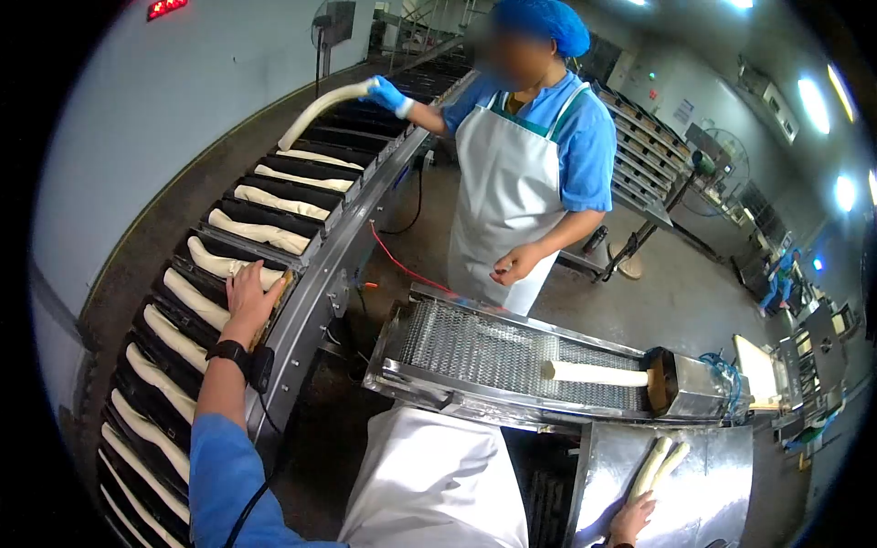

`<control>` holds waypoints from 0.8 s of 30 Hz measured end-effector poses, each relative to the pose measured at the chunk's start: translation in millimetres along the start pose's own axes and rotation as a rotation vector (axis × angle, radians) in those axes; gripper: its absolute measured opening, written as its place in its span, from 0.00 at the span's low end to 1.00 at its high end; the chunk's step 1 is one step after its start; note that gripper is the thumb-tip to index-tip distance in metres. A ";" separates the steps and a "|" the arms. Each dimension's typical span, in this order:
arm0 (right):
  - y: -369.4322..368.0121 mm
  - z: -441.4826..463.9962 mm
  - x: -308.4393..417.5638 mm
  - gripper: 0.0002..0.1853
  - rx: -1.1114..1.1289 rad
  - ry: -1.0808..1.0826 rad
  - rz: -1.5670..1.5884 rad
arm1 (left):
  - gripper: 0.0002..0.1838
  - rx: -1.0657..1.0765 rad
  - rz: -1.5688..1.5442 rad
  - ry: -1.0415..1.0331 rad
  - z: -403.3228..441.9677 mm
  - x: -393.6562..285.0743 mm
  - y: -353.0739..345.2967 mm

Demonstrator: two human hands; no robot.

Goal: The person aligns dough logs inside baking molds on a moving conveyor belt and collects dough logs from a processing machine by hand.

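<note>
My left hand (248,303) lies over a long pale dough roll (216,262) in a dark baking pan on the line at my left. Its fingers are spread and touch the near end of the dough. Down at the right, my right hand (630,519) closes around the lower ends of two dough rolls (656,468) that rest side by side on a shiny metal table (708,489). Part of its grip is hidden. More pans beside my left hand each hold a dough strip (187,342).
Ahead, a co-worker in a white apron (502,183) lifts a dough strip (320,111) with a blue-gloved hand (387,94) over the pans. A mesh conveyor (475,352) crosses before me, carrying one dough roll (598,374). A metal rail (315,306) edges the pan line.
</note>
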State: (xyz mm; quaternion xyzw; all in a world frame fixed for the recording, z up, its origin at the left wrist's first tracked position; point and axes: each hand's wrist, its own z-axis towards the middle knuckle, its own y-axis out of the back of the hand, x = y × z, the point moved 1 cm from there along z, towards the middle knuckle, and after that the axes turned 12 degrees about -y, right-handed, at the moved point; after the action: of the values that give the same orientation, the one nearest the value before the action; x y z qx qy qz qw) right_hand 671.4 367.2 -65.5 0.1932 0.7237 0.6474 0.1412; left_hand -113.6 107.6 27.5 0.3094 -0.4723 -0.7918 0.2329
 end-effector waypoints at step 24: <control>-44.1 -110.0 395.1 0.18 -0.109 1.226 -0.128 | 0.21 0.050 0.134 -0.134 11.6 23.5 -46.5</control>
State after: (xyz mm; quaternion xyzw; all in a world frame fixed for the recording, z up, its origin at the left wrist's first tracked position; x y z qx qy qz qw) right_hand 267.3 449.0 -77.7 -0.2652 0.6491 0.6668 -0.2523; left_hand -141.8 119.7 -16.1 0.2289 -0.5261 -0.7813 0.2455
